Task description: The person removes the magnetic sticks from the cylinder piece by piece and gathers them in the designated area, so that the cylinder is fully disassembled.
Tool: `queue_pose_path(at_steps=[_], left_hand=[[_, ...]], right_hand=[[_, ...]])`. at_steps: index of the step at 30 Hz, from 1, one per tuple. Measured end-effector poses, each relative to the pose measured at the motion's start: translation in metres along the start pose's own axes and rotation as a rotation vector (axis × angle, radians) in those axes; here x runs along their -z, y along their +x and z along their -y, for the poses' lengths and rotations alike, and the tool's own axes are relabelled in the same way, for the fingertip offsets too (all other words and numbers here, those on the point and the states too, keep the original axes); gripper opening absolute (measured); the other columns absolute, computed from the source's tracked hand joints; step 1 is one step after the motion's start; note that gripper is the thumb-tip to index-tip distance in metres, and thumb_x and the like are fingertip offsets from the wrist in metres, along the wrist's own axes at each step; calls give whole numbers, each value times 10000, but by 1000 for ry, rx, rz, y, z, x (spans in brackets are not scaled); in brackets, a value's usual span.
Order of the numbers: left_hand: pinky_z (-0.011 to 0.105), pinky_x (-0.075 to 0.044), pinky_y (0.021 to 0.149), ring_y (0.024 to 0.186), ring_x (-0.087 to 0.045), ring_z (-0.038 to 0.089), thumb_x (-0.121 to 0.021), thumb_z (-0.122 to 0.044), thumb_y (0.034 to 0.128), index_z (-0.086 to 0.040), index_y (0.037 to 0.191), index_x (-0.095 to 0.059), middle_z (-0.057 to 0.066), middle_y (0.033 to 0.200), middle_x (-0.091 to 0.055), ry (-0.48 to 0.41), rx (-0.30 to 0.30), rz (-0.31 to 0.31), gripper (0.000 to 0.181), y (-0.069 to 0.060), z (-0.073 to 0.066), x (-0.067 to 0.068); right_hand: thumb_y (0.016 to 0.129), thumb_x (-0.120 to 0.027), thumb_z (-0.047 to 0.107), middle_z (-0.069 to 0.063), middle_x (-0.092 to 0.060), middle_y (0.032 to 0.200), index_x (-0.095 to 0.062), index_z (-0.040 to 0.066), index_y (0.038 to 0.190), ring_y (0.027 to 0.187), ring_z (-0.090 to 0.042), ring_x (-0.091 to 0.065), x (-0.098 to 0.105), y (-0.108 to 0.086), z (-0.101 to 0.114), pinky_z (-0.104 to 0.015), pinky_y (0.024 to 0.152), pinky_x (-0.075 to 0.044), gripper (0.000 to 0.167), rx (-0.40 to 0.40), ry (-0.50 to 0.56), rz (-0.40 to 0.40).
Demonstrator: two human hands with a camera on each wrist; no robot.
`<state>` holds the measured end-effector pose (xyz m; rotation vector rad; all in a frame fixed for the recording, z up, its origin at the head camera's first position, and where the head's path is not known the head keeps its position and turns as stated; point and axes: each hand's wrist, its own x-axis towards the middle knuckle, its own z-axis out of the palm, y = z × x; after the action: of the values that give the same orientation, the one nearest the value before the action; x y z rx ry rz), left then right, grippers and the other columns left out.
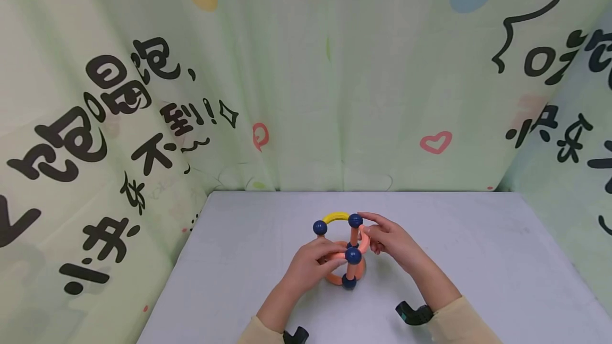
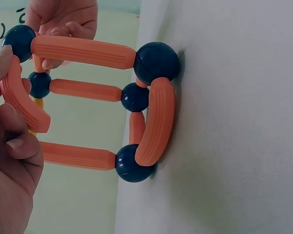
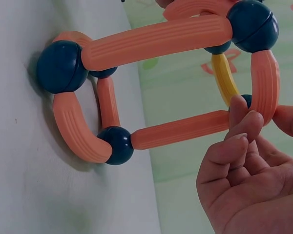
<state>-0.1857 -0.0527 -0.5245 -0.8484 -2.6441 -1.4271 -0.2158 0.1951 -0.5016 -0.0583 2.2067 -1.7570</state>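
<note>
A frame of coral-orange rods and dark blue balls stands on the table; one upright rod [image 2: 83, 51] shows in the left wrist view. At its foot, curved rods [image 3: 78, 129] join the lower balls [image 3: 62, 67]. A yellow curved rod [image 1: 337, 216] spans two top balls at the back. My left hand [image 1: 313, 264] pinches a curved orange rod [image 2: 22, 95] by the front top ball [image 1: 353, 255]. On the other side, my right hand [image 1: 389, 238] pinches another curved orange rod [image 3: 265, 87] between the front and back top balls. Its index finger touches the back ball [image 1: 355, 220].
The frame stands on a white tabletop [image 1: 248, 238]. Behind and at both sides hangs a pale green curtain [image 1: 296, 94] with black lettering. Dark wrist devices show by both sleeves, one below the right forearm [image 1: 414, 314].
</note>
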Motion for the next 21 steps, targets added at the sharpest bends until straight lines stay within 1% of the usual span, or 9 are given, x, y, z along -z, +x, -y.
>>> queue_pose_path(at_steps=[4,8,11,17,19,21], left_hand=[[156,-501,696,785,-518,-11,-656,-473,896,-325,1139,-733,-131,960,-626,18,15,-7,295,-1,0,1],[160,-496,689,784,-512,3,-665,-466,896,-326,1138,-730,-125,934,-592,6,51,8,287,-2,2,2],[168,-503,695,797,-519,10,-664,-453,900,-337,1145,-722,-124,947,-585,-9,70,26,278,-2,5,3],[183,-525,776,878,-565,9,-612,-484,922,-363,1182,-702,-141,1050,-611,-26,90,71,300,-6,12,7],[189,-519,790,897,-564,14,-578,-512,934,-374,1200,-693,-148,1086,-617,-8,90,83,320,-8,15,9],[198,-511,793,908,-559,24,-550,-532,946,-355,1212,-696,-146,1104,-619,19,98,94,351,-11,18,11]], right_hand=[[977,-587,431,-59,-606,836,-488,284,1434,699,-198,-535,0,1,-1,-313,687,-491,490,2,1,1],[975,-590,435,-59,-609,845,-490,286,1433,706,-200,-538,0,1,-1,-303,685,-490,492,0,-1,1],[974,-591,435,-60,-610,853,-490,287,1434,711,-202,-539,0,1,-1,-287,679,-486,494,-2,2,3],[973,-595,426,-58,-605,839,-492,285,1434,710,-201,-539,0,1,-1,-286,675,-490,492,-7,10,1],[976,-593,420,-59,-603,834,-491,283,1434,709,-201,-539,0,1,-1,-287,675,-492,489,-7,10,-1],[977,-593,416,-59,-604,832,-490,279,1435,705,-201,-539,0,1,0,-291,675,-496,489,-10,11,-4]])
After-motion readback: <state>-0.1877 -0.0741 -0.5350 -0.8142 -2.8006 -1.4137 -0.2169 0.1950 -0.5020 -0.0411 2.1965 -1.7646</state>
